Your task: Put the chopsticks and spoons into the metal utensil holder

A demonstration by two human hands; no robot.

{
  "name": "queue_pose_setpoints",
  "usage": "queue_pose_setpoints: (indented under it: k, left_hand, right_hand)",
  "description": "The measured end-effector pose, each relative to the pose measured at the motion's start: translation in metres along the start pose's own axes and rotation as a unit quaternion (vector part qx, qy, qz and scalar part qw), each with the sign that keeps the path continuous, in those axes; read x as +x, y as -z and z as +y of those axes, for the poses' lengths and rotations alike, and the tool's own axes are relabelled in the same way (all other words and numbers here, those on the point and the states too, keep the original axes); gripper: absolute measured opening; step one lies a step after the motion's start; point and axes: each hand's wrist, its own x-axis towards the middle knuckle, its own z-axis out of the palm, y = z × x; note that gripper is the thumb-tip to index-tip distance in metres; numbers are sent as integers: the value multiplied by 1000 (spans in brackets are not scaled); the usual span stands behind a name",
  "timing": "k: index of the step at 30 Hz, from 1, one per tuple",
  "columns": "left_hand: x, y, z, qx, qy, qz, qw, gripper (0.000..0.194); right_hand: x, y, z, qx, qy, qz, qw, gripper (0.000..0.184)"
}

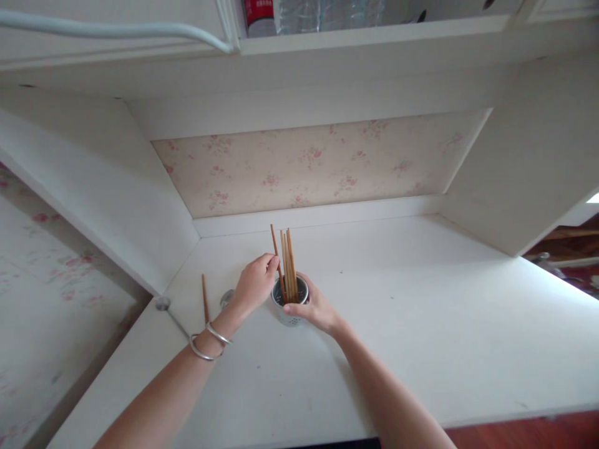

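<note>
A perforated metal utensil cup (289,321) stands upright on the white desk, with several wooden chopsticks (289,268) leaning in it. My right hand (314,308) is wrapped around the cup's right side, thumb at the front rim. My left hand (257,280) pinches a single darker chopstick (274,237); its lower end is inside the cup, slanting beside the others. Left of my left wrist, another brown chopstick (204,296) lies on the desk, partly hidden by my forearm. A spoon-like metal utensil (227,298) shows just behind the left wrist.
A long-handled metal utensil (163,304) lies on the white desk (421,324) at the left, partly under my forearm. White side panels (103,181) bound the desk. A shelf (374,40) overhead holds clear bottles (299,15) and a red container (259,9). A white cable (116,30) crosses the top left.
</note>
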Motion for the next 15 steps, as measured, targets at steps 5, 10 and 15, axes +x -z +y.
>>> queue_pose_setpoints:
  k: [5, 10, 15]
  left_hand:
    - [-9, -7, 2, 8, -19, -5, 1000, 35]
    - [-9, -7, 3, 17, -24, 4, 1000, 35]
    - [-9, -8, 0, 7, -16, 1, 1000, 36]
  right_hand:
    - [0, -1, -3, -1, 1, 1, 1000, 76]
    - [0, 0, -3, -25, -5, 7, 1000, 77]
    - [-1, 0, -3, -23, -5, 7, 1000, 76]
